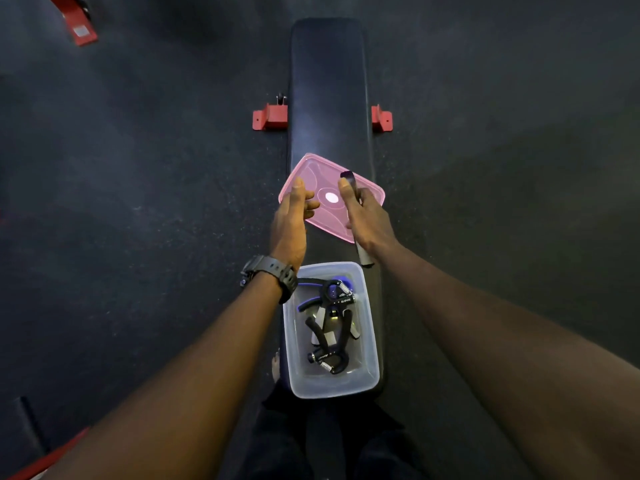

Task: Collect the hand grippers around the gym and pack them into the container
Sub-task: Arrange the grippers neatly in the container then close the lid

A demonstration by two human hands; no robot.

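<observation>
Packed tub on the bench, lid still off, one gripper still in hand.

Nearest, the clear rectangular plastic container point(367, 370) on the black padded bench point(329, 81) holds several black sprung hand grippers point(327, 327). Beyond it, the right hand point(367, 216) curls round a dark-handled hand gripper point(350, 183), well short of the tub; best drop it in first. The left hand point(292, 216), fingers relaxed and spread, reaches over the pink translucent plastic lid point(329, 202).

Right hand point(367, 220) gripping hand gripper point(347, 175), left hand point(292, 216) over pink lid point(367, 194)
</observation>
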